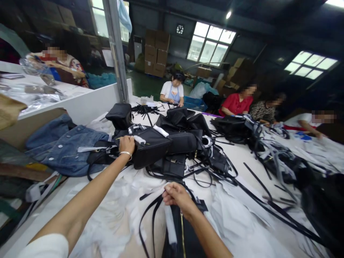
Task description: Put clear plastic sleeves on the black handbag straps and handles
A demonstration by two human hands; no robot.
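My left hand (127, 145) reaches out to the heap of bags, its fingers closed at the near-left edge of a black bag (152, 145). A white wrapping covers that bag's handle beside my fingers. Closer to me, my right hand (176, 197) pinches a thin black strap (153, 215), which hangs down in loops. Below this hand lies another black bag (188, 234) with a gold zipper and a white-wrapped piece, partly covered by my forearm. Between my hands and the pile's far side sits a small black bag (170, 165) with a metal clasp.
A denim jacket (70, 147) lies at the left by a low white partition (88, 104) and a metal post (117, 53). White wrapping sheets (236, 211) spread over the table. Loose straps (258, 181) and more bags lie right. Several people sit around the tables.
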